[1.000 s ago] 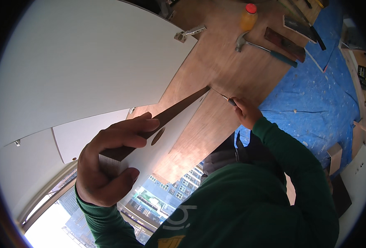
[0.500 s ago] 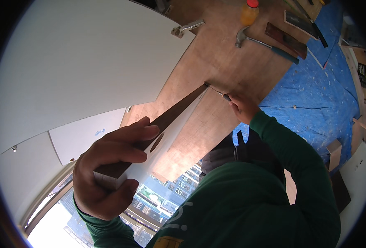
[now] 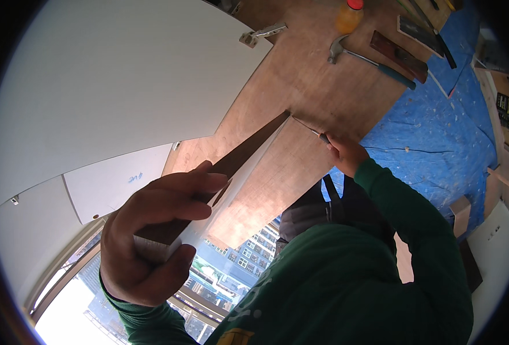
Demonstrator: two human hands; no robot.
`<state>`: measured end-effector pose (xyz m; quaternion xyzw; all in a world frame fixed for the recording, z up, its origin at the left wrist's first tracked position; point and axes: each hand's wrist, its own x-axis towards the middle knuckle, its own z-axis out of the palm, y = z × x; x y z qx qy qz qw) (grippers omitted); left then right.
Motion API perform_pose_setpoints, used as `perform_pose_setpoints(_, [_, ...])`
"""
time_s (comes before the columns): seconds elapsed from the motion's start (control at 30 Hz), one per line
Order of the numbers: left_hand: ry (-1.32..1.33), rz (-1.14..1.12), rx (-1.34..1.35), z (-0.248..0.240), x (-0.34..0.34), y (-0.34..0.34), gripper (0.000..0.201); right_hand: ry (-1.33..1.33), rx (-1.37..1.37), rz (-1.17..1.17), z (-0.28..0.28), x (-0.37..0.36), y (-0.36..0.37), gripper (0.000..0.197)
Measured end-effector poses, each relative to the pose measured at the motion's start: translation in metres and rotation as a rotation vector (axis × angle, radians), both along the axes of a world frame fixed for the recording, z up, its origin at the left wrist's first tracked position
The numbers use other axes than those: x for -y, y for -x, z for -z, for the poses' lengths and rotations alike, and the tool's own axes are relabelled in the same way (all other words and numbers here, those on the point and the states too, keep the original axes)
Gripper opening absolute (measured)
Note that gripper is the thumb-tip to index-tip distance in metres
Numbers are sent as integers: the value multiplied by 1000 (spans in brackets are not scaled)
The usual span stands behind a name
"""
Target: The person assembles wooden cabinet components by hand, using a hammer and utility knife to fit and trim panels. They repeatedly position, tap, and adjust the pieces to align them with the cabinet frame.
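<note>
My left hand point(image 3: 156, 233) is closed around the near end of a long narrow board point(image 3: 248, 149), which has a dark edge, a white face and a round hole. The board tilts, its far end down by the wooden worktop. My right hand point(image 3: 346, 154) grips a slim hand tool point(image 3: 323, 138) that looks like a screwdriver, with a thin metal shaft and a dark handle. Its tip points at the board's far end; whether they touch is hard to tell.
A claw hammer point(image 3: 375, 65), a dark red-brown block point(image 3: 399, 56) and a red-capped bottle point(image 3: 349, 18) are on the worktop point(image 3: 317, 92). Blue sheeting point(image 3: 427, 144) lies to the right. White panels point(image 3: 122, 86) with a metal hinge point(image 3: 263, 34) fill the left; a window is at lower left.
My right hand and the tool have drawn slightly right and down, away from the board's far end. My left hand keeps its grip on the board, with only a small shift.
</note>
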<state>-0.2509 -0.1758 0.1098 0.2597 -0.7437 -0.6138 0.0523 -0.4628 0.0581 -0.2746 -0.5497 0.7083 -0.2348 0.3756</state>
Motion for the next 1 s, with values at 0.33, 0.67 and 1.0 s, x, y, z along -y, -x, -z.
perform_pose_setpoints(0.33, [-33,-60,33,-3,-7,2,59,-92,144,85,-12,5,2,42])
perform_pose_setpoints(0.67, [-17,53,50,-6,-2,4,57,-33,239,67,8,35,-3,37])
perform_pose_setpoints(1.0, [7,50,33,-2,-6,3,56,18,173,40,13,36,-4,37])
